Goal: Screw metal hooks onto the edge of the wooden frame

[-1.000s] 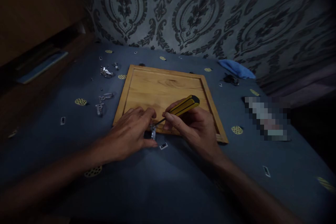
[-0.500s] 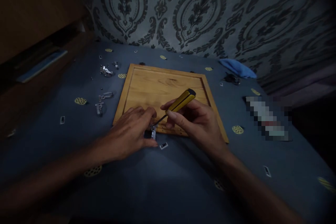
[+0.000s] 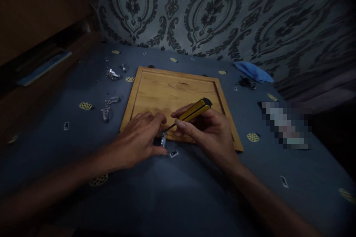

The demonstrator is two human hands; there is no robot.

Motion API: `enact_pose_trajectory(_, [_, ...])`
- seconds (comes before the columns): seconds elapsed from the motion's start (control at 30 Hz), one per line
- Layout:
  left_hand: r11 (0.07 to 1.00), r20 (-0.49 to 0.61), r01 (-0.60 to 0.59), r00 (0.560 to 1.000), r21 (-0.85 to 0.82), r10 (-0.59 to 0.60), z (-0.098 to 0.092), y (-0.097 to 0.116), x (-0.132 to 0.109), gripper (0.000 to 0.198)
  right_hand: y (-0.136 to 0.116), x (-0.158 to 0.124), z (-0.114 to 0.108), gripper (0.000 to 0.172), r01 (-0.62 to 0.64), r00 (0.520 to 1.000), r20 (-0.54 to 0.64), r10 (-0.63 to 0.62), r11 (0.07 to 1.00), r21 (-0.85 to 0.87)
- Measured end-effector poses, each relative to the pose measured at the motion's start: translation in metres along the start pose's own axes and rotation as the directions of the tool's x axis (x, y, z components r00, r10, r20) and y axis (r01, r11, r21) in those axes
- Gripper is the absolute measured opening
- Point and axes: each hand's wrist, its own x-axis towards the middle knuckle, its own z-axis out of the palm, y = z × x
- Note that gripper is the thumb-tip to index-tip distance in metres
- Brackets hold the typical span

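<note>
A wooden panel with a raised frame (image 3: 178, 89) lies on the patterned cloth. At its near edge a small metal hinge (image 3: 163, 140) sits between the thumb and forefinger of my left hand (image 3: 139, 137), which steadies it against the wood. My right hand (image 3: 208, 129) is closed around a yellow-and-black screwdriver (image 3: 196, 110). The shaft slants down to the left, and its tip meets the hinge near the panel's edge. Whether the tip is seated in a screw is too small to tell.
Several loose metal hinge parts (image 3: 112, 100) and tiny screws lie left of the panel. At the far right are a blue cloth (image 3: 253, 71) and a dark object (image 3: 247, 82). A blurred-out item (image 3: 286, 126) lies on the right. A wooden cabinet (image 3: 41, 11) stands at the left.
The screwdriver's handle has tipped slightly lower and to the right in my right hand, its tip staying at the hinge. My left hand keeps its place.
</note>
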Motion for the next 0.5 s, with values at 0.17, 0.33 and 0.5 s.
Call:
enact_pose_trajectory(0.17, [1.0, 0.003, 0.011, 1.0, -0.003, -0.011, -0.001, 0.0014, 0.0007, 0.05, 0.0007, -0.0039, 0.0034, 0.032, 0.067, 0.985, -0.157, -0.066, 0.998, 0.002])
enact_pose_trajectory(0.33, [1.0, -0.005, 0.011, 1.0, 0.001, -0.011, 0.0013, -0.0014, 0.0002, 0.048, 0.0019, -0.0022, 0.0016, 0.033, 0.044, 0.992, -0.113, -0.048, 0.998, -0.045])
enact_pose_trajectory(0.5, [1.0, -0.031, -0.024, 0.999, 0.017, 0.024, 0.0046, -0.0046, 0.0007, 0.049, 0.0051, -0.0015, 0.0023, 0.034, 0.027, 0.997, -0.077, -0.03, 0.999, -0.043])
